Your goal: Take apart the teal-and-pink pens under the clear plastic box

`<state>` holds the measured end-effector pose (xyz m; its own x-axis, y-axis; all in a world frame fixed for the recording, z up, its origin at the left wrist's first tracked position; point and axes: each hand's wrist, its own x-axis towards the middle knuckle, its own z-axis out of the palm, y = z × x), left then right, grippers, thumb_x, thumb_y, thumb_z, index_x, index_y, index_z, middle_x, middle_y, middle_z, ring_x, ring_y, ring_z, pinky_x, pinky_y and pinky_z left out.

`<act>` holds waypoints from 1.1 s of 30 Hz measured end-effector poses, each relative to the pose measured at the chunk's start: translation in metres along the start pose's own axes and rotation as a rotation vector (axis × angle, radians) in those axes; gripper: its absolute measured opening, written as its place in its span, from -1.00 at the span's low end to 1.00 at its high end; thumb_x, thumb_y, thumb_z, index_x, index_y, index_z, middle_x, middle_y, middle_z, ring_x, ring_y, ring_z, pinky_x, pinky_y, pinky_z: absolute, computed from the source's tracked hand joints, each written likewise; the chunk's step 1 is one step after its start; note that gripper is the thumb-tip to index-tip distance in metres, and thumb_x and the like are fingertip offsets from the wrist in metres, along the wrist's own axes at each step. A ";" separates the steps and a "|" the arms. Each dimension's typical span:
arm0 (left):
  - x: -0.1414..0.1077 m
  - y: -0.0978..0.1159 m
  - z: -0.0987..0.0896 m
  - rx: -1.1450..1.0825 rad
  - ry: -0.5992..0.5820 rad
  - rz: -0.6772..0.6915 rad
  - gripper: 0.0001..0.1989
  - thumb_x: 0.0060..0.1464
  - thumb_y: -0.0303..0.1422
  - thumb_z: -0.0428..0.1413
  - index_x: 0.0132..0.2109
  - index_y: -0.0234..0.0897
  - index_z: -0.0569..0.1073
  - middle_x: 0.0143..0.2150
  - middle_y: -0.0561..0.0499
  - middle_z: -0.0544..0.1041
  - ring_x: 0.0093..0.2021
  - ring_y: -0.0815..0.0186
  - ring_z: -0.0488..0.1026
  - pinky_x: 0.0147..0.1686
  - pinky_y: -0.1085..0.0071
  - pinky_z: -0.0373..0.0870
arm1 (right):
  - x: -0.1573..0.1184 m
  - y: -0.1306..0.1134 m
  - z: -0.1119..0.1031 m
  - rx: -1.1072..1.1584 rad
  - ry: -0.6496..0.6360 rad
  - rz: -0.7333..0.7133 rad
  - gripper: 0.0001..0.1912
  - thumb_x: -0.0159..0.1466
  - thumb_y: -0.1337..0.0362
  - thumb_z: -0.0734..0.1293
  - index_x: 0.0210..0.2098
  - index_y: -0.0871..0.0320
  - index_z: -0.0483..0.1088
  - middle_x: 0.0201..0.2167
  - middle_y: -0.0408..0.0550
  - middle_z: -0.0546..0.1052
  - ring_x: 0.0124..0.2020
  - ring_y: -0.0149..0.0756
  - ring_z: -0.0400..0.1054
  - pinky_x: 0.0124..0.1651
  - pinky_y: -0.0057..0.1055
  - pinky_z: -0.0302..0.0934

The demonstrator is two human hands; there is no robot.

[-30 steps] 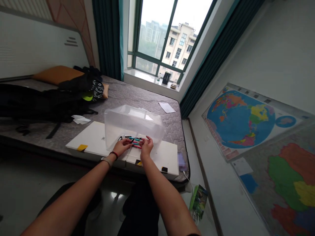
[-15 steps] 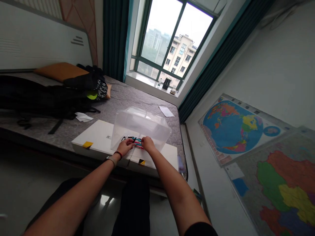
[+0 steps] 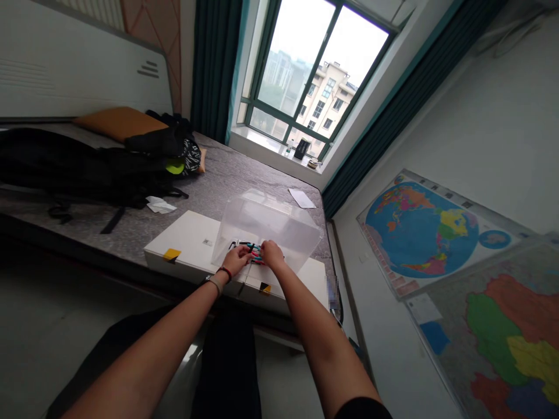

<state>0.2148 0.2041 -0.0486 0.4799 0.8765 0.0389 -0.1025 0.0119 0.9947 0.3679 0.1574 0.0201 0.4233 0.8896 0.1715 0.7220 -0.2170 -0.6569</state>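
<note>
Several slim coloured pens [image 3: 256, 252], black, teal and red, lie at the open side of a clear plastic box [image 3: 275, 224] set on white cartons [image 3: 192, 233]. At the pens' left end my left hand [image 3: 237, 259] is closed, with a short dark pen [image 3: 251, 248] between thumb and fingers. My right hand [image 3: 272, 254] is curled over their right end, fingers bent down. Its fingertips are mostly hidden behind the hand, so what they grip cannot be made out.
The cartons rest along the edge of a grey mattress [image 3: 244, 169]. Dark bags [image 3: 96, 171], an orange cushion [image 3: 122, 123] and crumpled white paper [image 3: 160, 205] lie to the left. A white sheet [image 3: 302, 198] is farther back. Wall maps [image 3: 430, 227] hang at right.
The camera has turned a little left, so everything sits farther right in the picture. Both hands stay at the pens, with only small finger movement.
</note>
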 end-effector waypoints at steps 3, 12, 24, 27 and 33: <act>0.000 0.002 0.000 0.036 -0.024 0.032 -0.65 -0.16 -0.16 0.31 -0.26 -0.24 0.45 -0.45 0.04 0.55 -0.50 0.31 0.48 -0.41 0.35 0.44 | -0.005 0.000 -0.003 0.328 0.146 0.073 -0.96 0.14 0.32 0.37 -0.43 0.16 0.44 -0.42 -0.09 0.52 -0.33 -0.31 0.41 -0.24 -0.43 0.28; -0.002 0.007 0.002 0.064 -0.052 0.057 -0.66 -0.17 -0.18 0.33 -0.28 -0.28 0.49 -0.44 0.03 0.56 -0.48 0.35 0.46 -0.41 0.40 0.42 | -0.019 -0.008 -0.011 0.882 0.161 0.169 -0.66 0.11 0.05 0.43 -0.27 0.18 0.44 -0.32 -0.06 0.58 -0.40 -0.36 0.44 -0.42 -0.51 0.30; -0.003 0.008 0.002 0.083 -0.050 0.050 -0.64 -0.21 -0.17 0.34 -0.28 -0.28 0.51 -0.40 -0.02 0.59 -0.43 0.32 0.50 -0.39 0.38 0.44 | -0.028 -0.008 -0.014 0.846 0.130 0.139 -0.64 0.08 0.03 0.44 -0.28 0.17 0.44 -0.32 -0.03 0.59 -0.35 -0.29 0.48 -0.40 -0.46 0.36; -0.003 0.009 0.002 0.081 -0.053 0.047 -0.63 -0.23 -0.17 0.35 -0.28 -0.28 0.52 -0.37 -0.03 0.60 -0.43 0.32 0.50 -0.37 0.37 0.46 | -0.029 -0.007 -0.012 0.840 0.136 0.140 -0.64 0.08 0.02 0.45 -0.29 0.17 0.45 -0.33 -0.04 0.59 -0.35 -0.29 0.47 -0.39 -0.45 0.37; -0.003 0.010 0.002 0.061 -0.061 0.033 -0.59 -0.26 -0.13 0.37 -0.28 -0.28 0.50 -0.39 -0.02 0.61 -0.45 0.31 0.51 -0.35 0.34 0.49 | -0.033 -0.004 -0.007 0.810 0.110 0.134 -0.65 0.07 0.03 0.45 -0.30 0.17 0.48 -0.37 -0.06 0.58 -0.36 -0.28 0.46 -0.38 -0.42 0.36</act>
<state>0.2143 0.2003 -0.0383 0.5298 0.8447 0.0761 -0.0666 -0.0480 0.9966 0.3556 0.1262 0.0222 0.5597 0.8230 0.0971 0.0617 0.0755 -0.9952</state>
